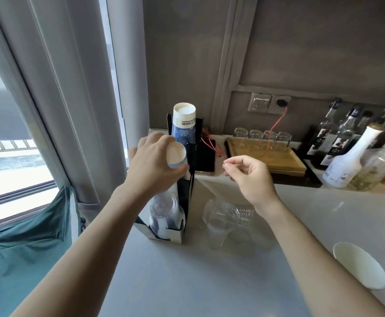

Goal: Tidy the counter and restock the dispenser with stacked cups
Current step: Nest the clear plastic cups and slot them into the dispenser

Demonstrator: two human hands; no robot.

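A black upright cup dispenser (pixel 190 193) stands at the counter's left end. A stack of blue-and-white paper cups (pixel 184 124) pokes out of its rear slot, bottom up. My left hand (pixel 155 161) grips another paper cup stack (pixel 176 155) over the middle slot, its white base facing me. Clear plastic cups (pixel 163 212) fill the front slot. My right hand (pixel 248 177) hovers to the right of the dispenser, thumb and forefinger pinched, nothing visible in them. Loose clear plastic cups (pixel 221 223) lie beside the dispenser. A single white paper cup (pixel 360 265) lies at the right.
A black phone (pixel 206 156) with a red cable lies behind the dispenser. A wooden tray (pixel 285 161) with several glasses sits at the back. Syrup bottles (pixel 346 161) crowd the back right. A teal bag (pixel 27 236) hangs left of the white counter (pixel 198 282).
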